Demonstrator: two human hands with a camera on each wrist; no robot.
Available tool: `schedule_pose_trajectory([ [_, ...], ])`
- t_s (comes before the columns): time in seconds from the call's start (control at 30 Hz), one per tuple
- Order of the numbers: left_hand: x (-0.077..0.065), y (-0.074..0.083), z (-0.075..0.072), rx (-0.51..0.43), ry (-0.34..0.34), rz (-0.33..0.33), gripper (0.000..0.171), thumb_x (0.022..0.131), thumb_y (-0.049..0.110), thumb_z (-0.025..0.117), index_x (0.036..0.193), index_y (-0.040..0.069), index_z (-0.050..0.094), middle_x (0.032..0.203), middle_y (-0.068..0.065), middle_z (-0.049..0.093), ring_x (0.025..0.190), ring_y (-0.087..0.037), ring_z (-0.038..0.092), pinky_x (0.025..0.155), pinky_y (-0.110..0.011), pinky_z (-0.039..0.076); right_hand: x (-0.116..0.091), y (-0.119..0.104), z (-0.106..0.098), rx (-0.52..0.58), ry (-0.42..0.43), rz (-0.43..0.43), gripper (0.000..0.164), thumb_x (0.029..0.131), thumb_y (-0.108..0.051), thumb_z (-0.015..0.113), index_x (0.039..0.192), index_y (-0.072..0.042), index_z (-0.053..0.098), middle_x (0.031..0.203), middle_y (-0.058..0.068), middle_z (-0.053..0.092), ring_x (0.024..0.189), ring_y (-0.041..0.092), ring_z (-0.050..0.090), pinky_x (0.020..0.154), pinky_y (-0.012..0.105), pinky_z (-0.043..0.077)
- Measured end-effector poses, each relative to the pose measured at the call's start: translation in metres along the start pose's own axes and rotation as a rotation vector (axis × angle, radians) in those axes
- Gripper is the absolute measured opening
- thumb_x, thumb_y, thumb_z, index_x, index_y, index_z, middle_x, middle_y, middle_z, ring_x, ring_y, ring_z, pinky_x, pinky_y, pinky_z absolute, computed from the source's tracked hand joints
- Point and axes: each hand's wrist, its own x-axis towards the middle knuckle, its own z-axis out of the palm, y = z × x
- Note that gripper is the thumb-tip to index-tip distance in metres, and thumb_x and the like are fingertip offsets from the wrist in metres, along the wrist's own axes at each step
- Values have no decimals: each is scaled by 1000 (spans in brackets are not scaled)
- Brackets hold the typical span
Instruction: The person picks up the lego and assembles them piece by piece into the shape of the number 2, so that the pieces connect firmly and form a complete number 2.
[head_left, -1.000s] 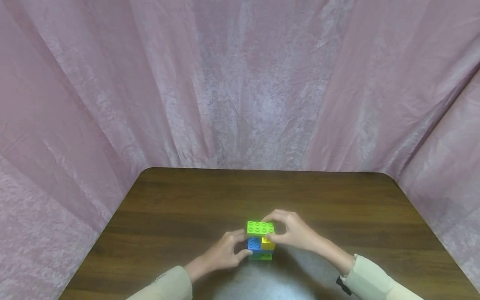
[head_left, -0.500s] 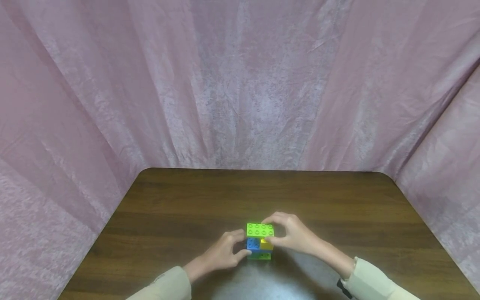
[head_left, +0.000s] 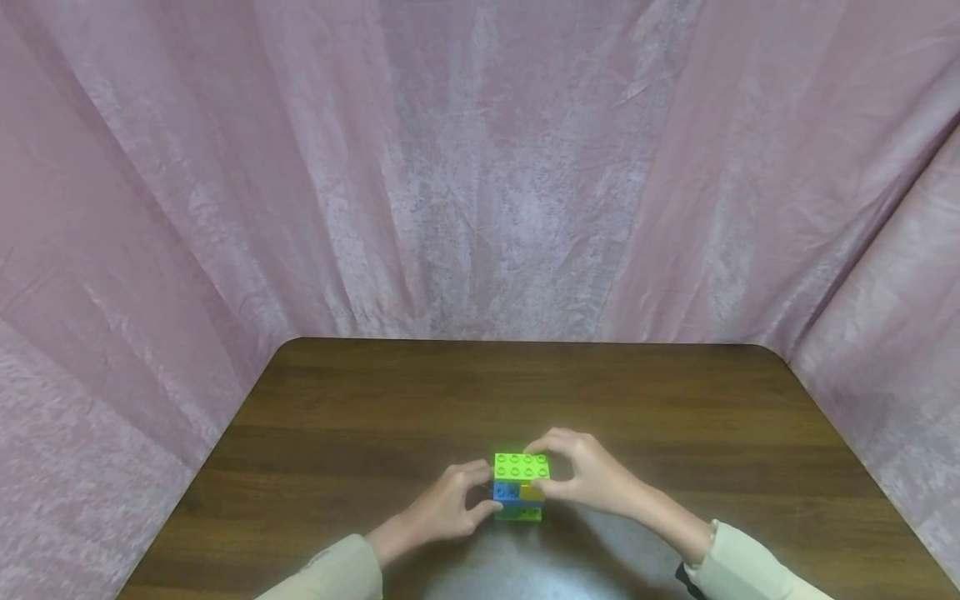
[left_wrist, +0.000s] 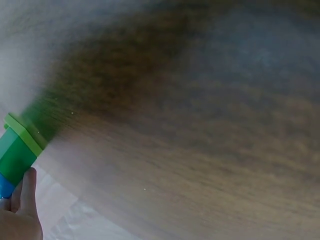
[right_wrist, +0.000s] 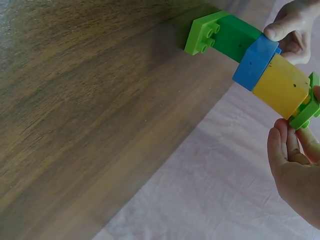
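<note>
A stack of toy building bricks stands on the table. In the right wrist view it runs from a light green bottom brick (right_wrist: 197, 37) through a dark green brick (right_wrist: 235, 37) and a blue brick (right_wrist: 254, 62) to a yellow brick (right_wrist: 281, 85). Beside the yellow one, a smaller blue brick (head_left: 505, 490) shows in the head view. My left hand (head_left: 447, 502) holds the stack at the blue level, thumb at the near side. My right hand (head_left: 592, 472) pinches a light green eight-stud brick (head_left: 517, 468) at the top; part of the yellow brick's studs still shows beneath it.
The brown wooden table (head_left: 360, 400) extends behind and to both sides of the stack. Pink curtains (head_left: 510, 183) hang around its far edge. Glare lies on the table in front of the stack.
My right hand has lowered the light green brick slightly, closing the gap above the blue and yellow bricks. The left hand has stayed almost still on the stack.
</note>
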Motion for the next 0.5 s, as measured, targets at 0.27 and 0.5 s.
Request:
schedule_pose_trajectory([
  [0.27, 0, 1, 0, 6, 7, -5, 37, 85, 12, 71, 119, 0, 65, 110, -8, 71, 102, -19, 69, 96, -30, 56, -3, -1, -2, -10, 7, -2, 31, 79, -15, 76, 108, -10, 69, 102, 1, 71, 95, 17, 67, 88, 37, 58],
  [0.5, 0, 1, 0, -7, 4, -7, 36, 85, 12, 71, 119, 1, 65, 109, -7, 71, 102, -17, 69, 96, -30, 56, -5, 0, -1, -14, 20, -45, 32, 80, -13, 75, 111, -6, 68, 103, 3, 71, 94, 18, 67, 86, 33, 59],
])
